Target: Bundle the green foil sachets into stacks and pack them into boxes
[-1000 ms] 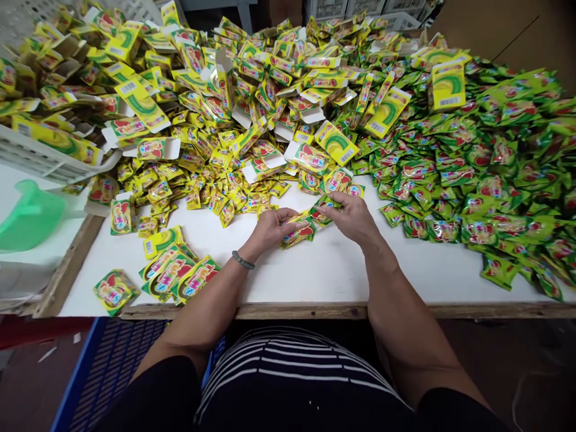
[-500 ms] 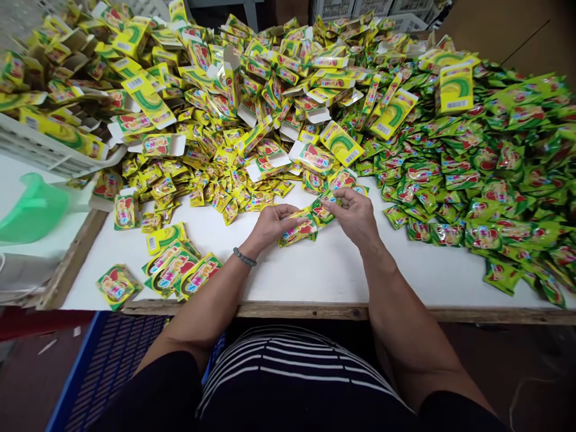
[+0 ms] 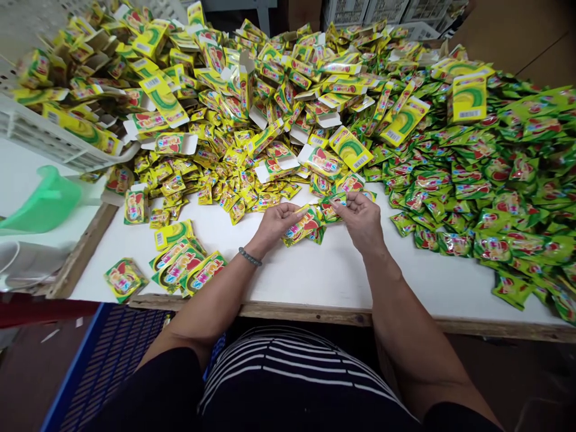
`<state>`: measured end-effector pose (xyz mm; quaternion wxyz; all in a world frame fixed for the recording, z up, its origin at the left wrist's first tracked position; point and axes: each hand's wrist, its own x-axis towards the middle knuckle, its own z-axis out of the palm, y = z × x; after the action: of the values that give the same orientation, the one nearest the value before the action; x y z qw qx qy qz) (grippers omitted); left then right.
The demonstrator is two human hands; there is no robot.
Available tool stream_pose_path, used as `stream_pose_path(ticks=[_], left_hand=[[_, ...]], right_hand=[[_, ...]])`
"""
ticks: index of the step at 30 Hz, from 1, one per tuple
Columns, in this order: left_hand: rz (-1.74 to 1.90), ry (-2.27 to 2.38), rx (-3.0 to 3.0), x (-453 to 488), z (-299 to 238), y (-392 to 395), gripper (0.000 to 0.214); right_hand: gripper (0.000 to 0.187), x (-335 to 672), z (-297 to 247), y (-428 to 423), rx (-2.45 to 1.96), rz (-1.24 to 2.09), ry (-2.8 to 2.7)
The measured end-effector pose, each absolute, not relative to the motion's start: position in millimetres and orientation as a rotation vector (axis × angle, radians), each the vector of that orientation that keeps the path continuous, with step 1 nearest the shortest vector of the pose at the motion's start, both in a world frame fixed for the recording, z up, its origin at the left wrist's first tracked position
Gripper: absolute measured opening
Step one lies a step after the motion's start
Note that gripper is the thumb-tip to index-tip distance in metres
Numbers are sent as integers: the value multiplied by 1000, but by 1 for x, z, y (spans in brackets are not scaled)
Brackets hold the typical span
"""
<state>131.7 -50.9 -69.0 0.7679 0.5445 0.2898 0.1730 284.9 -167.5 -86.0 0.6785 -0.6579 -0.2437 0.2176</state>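
Note:
My left hand (image 3: 273, 223) is closed on a small stack of sachets (image 3: 302, 226), yellow and green with red print, held just above the white table (image 3: 315, 273). Right beside it, my right hand (image 3: 357, 217) pinches a green sachet (image 3: 332, 209) at the stack's right end. Both hands sit at the near edge of the heaps. A pile of small yellow sachets (image 3: 216, 180) lies to the left of my hands and a wide heap of green sachets (image 3: 486, 174) to the right.
Open yellow cartons (image 3: 252, 90) are heaped across the back of the table. A few filled cartons (image 3: 184, 267) lie near the front left edge. A white crate (image 3: 40, 141), a green scoop (image 3: 42, 204) and a blue crate (image 3: 103, 360) are on the left.
Both hands have stayed together on the stack; the right hand's fingers rose from flat on the table to a pinch on a green sachet. The view shifted slightly.

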Motion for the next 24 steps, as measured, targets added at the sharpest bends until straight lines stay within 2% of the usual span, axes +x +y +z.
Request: stream_pose_path(ticks=[5,16,24], left_hand=[[368,659,1160,133,-69,-53,51],[360,593,1362,131,-66,-53,50],[368,607,1231,133,-73,-52,54]], right_hand=[[32,288,-84,-172,-1406,519,-660],[33,286,-84,-170,-1535,483,-725],[34,282,-82,-168,-1528,471,-741]])
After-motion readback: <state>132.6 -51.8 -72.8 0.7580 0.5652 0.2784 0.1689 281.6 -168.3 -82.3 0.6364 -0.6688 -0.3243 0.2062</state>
